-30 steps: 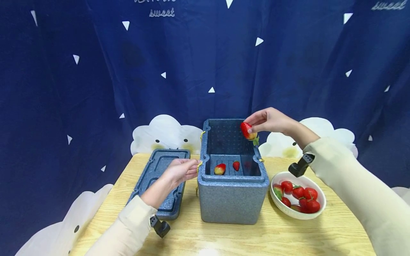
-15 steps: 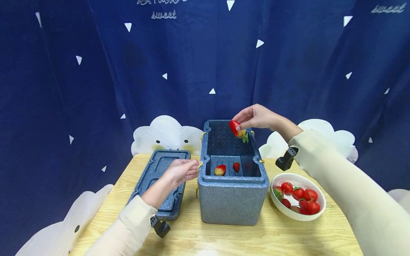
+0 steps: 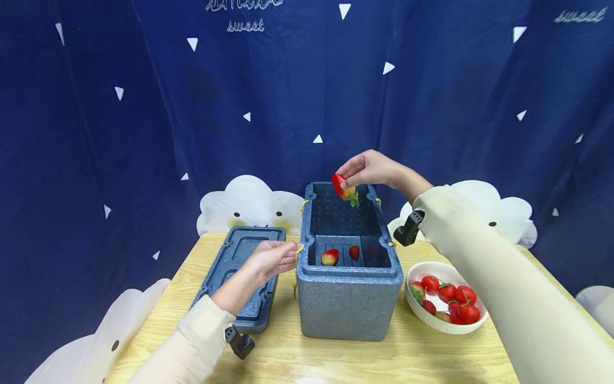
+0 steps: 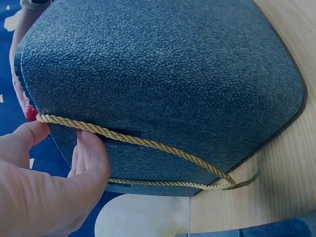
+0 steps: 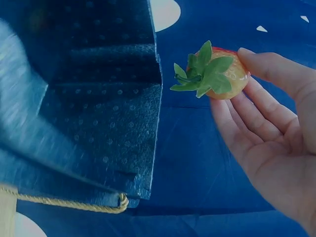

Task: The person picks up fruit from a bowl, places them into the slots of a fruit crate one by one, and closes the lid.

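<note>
In the head view my right hand [image 3: 371, 168] holds a strawberry [image 3: 339, 186] above the far half of the open blue-grey foam box [image 3: 347, 306]. The right wrist view shows this strawberry [image 5: 227, 74] pinched between thumb and fingers, green leaves pointing away from the palm. My left hand [image 3: 271, 258] is at the box's left side. Seen in the left wrist view, the thumb and a finger of the left hand [image 4: 54, 187] pinch the yellow rope handle [image 4: 163, 147] near the rim. Two strawberries lie apart on the box floor, a larger one [image 3: 330, 257] and a smaller one [image 3: 354, 252].
A white bowl [image 3: 412, 309] with several strawberries stands right of the box on the wooden table [image 3: 345, 365]. The box's lid [image 3: 249, 245] lies on the left, partly behind the left forearm. A dark blue curtain [image 3: 288, 80] hangs behind.
My right hand has moved left with the strawberry, from over the box's right rim to above its inside. The left hand and the box stay in place.
</note>
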A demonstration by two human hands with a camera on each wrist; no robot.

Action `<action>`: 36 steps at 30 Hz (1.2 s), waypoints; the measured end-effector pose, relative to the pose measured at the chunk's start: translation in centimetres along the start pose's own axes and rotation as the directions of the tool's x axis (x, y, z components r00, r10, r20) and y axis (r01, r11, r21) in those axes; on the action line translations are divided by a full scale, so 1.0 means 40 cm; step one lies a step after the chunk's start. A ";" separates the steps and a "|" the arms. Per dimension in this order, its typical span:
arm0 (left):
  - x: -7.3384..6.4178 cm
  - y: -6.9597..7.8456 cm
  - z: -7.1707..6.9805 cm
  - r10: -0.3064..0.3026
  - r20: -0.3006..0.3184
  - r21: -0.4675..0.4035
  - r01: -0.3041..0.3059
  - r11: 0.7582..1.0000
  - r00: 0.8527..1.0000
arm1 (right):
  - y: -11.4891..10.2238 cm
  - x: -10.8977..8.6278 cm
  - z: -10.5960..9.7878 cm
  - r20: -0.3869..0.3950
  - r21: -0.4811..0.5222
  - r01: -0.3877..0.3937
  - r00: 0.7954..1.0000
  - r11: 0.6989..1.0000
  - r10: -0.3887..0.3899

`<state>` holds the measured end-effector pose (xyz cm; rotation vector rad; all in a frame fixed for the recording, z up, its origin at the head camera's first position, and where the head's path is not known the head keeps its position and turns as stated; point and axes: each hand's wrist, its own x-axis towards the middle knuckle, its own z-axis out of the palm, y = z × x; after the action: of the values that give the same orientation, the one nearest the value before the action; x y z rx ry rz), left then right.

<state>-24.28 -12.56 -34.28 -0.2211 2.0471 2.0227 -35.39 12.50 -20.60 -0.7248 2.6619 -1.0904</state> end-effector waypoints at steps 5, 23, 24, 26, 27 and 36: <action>-0.003 0.000 0.001 0.005 -0.002 -0.004 -0.005 1.000 1.000 | 0.010 0.025 0.004 -0.010 0.048 -0.009 1.000 0.999 0.010; -0.006 0.003 0.002 0.004 0.006 -0.005 -0.004 1.000 1.000 | 0.053 0.080 0.047 -0.039 0.233 -0.072 0.996 0.970 0.083; -0.006 0.003 0.003 0.002 0.005 -0.007 -0.002 1.000 1.000 | 0.055 0.083 0.049 -0.032 0.231 -0.081 0.995 0.970 0.090; -0.005 0.004 0.003 0.001 0.004 -0.010 -0.001 1.000 1.000 | 0.058 0.088 0.053 -0.014 0.211 -0.100 0.994 0.972 0.106; -0.004 0.004 0.003 -0.001 0.003 -0.013 0.001 1.000 1.000 | 0.058 0.090 0.055 -0.004 0.194 -0.112 0.993 0.975 0.115; 0.001 0.001 0.000 0.002 0.003 -0.023 -0.002 1.000 1.000 | 0.047 0.100 0.078 0.118 -0.082 -0.200 0.971 0.976 0.209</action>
<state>-24.34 -12.54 -34.25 -0.2199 2.0244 2.0471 -38.52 9.74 -24.06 -0.4982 2.6078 -0.8735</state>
